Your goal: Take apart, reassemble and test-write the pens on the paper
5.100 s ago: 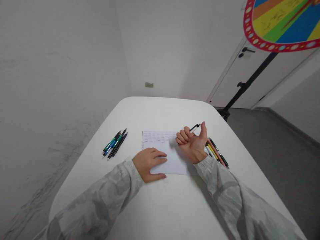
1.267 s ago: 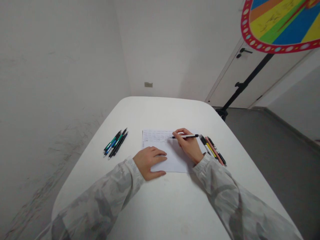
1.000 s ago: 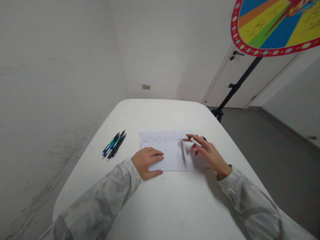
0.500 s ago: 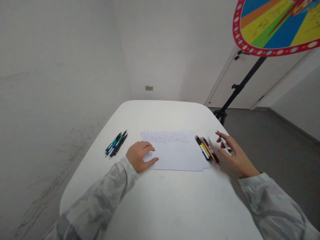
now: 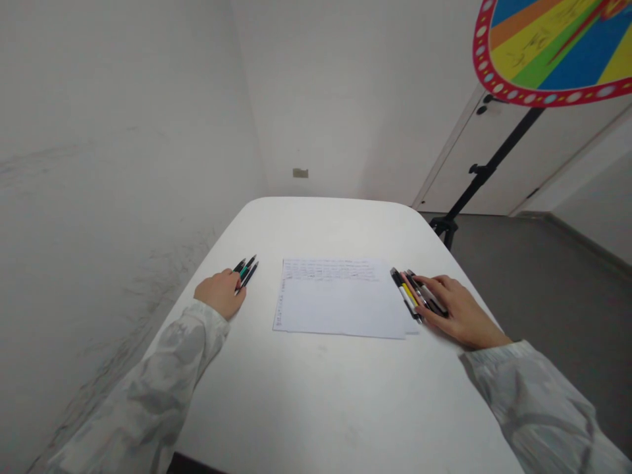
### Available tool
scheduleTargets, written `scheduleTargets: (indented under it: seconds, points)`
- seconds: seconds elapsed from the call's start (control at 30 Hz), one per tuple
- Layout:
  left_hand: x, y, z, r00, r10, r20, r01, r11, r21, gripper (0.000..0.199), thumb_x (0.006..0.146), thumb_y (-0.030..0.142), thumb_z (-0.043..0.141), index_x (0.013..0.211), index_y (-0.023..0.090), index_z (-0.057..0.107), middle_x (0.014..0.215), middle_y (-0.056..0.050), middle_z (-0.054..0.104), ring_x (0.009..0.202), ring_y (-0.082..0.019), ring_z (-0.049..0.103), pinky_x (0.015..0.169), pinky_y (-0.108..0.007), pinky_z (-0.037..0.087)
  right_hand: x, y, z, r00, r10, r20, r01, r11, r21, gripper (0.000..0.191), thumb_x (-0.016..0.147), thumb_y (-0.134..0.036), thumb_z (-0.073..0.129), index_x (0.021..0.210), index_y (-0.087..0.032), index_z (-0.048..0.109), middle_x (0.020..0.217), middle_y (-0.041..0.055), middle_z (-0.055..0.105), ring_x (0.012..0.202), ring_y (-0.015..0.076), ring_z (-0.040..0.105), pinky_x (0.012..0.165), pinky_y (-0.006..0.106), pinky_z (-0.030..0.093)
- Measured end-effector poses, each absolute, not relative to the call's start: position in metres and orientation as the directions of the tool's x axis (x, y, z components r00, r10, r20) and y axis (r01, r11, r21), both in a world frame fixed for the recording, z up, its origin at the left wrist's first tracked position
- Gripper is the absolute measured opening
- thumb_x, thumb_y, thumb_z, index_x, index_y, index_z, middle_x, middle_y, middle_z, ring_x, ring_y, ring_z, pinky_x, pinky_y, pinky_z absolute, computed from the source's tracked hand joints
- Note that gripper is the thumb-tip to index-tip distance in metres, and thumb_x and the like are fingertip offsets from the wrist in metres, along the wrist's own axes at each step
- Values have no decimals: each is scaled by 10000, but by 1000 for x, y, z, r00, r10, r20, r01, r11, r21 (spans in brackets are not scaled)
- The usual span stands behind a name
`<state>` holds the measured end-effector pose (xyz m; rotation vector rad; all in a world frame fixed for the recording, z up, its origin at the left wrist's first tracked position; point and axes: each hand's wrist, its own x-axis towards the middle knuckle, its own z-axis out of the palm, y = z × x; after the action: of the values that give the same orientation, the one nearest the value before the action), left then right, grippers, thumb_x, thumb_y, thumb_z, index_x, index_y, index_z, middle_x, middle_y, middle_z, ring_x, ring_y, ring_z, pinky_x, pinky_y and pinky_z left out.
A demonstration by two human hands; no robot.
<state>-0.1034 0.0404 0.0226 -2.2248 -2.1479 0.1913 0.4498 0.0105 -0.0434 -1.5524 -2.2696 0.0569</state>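
Note:
Sheets of paper with lines of handwriting along the top and left edge lie on the white table. At the left, my left hand is closed over a bunch of dark and green pens, whose upper ends stick out past the fingers. To the right of the paper, several pens, white, yellow, pink and black, lie side by side. My right hand is closed around their right side, thumb at the lower ends and fingers over the upper part.
The white table has rounded far corners. A dark object shows at the bottom edge. Beyond the table at the right, a colourful wheel stands on a black stand before a door.
My left hand has left the paper, moved left and closed on the dark and green pens. My right hand has brought the white pen down to the right-hand group and gathered them.

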Motion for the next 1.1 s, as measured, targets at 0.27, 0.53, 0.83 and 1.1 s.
scheduleTargets:
  seconds: [0.27, 0.53, 0.83, 1.1]
  points:
    - [-91, 36, 35, 12, 998, -60, 994, -18, -107, 288, 980, 380, 513, 952, 174, 712, 1081, -135, 756, 933, -304, 739, 719, -358, 512, 448, 7, -38, -252, 887, 386, 860, 388, -331, 559, 981, -491, 593, 1440, -172, 605, 1093, 144, 661, 932, 299, 645, 834, 434, 525]
    - [-49, -4, 59, 432, 805, 406, 886, -462, -27, 268, 1096, 354, 506, 1035, 187, 707, 948, -63, 772, 836, -219, 730, 739, -326, 522, 355, -6, 10, -109, 757, 644, 616, 560, -554, 295, 1045, -411, 542, 1230, -210, 655, 986, 89, 670, 879, 250, 619, 830, 409, 495]
    - [9, 26, -4, 607, 335, 721, 559, -825, -87, 142, 1095, 243, 584, 1069, 160, 696, 970, -65, 805, 864, -182, 752, 789, -313, 568, 263, 10, -22, -25, 953, 302, 302, 295, -906, 512, 1085, -609, 458, 734, -236, 482, 600, -47, 416, 559, 138, 391, 546, 294, 308]
    - [1, 27, -20, 571, 378, 729, 531, -847, 24, 130, 1066, 228, 627, 1152, 170, 706, 1003, -81, 805, 899, -196, 756, 834, -343, 601, 267, 2, -35, -120, 928, 353, 431, 369, -823, 522, 1111, -515, 430, 672, -234, 397, 596, -48, 358, 558, 131, 363, 584, 318, 291]
